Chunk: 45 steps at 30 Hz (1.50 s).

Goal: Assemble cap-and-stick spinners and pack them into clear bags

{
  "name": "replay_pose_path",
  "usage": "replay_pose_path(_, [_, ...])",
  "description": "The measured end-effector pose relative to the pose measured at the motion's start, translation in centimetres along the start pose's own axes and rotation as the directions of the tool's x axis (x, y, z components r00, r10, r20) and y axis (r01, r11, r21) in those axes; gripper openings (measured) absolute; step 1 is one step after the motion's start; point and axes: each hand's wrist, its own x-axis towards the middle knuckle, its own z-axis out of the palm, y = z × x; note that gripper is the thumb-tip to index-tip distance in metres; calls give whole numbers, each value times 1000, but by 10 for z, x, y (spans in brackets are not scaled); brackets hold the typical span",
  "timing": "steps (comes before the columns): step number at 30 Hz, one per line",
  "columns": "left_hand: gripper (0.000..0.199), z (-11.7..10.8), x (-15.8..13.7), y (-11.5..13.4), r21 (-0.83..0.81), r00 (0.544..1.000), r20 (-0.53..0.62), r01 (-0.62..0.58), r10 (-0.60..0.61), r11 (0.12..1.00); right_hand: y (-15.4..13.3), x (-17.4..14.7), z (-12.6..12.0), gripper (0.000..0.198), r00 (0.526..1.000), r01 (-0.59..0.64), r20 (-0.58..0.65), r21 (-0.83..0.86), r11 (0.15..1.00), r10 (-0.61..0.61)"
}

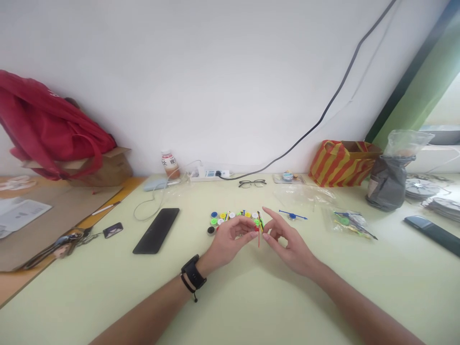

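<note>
My left hand (230,239) is closed in a pinch, with a thin red plastic stick (258,238) at its fingertips. The stick stands roughly upright between my two hands. Close to its right side is my right hand (287,242), index finger stretched up and away from the thumb, apparently holding nothing. Behind the hands lie several small round plastic discs, among them a blue disc (214,214), a black disc (211,231) and a yellow disc (248,215), with thin coloured sticks among them. My fingers hide part of this group. To the right lies a blue arrow-shaped stick on a blue disc (292,216).
A black phone (156,231) lies left, a clear bag of coloured parts (350,224) right. Along the wall are a bottle (170,165), a power strip (210,175), glasses (252,183) and a striped bag (343,164). A grey bag (388,184) stands farther right.
</note>
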Motion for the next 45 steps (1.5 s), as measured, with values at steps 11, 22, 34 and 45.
replay_pose_path(11, [24,-2,1,1,25,1000,-7,1,-1,1000,-7,2,-2,28,998,-50,44,83,995,46])
replay_pose_path(22, [21,-1,0,-2,16,999,34,-24,24,1000,-11,7,-4,33,991,-104,94,97,990,95])
replay_pose_path(34, [23,-1,-1,7,174,995,84,-69,55,982,-11,1,-2,23,989,2,148,-71,997,9])
replay_pose_path(45, [21,2,-5,5,527,995,12,-94,103,845,-1,10,-31,23,999,-4,37,-591,806,31])
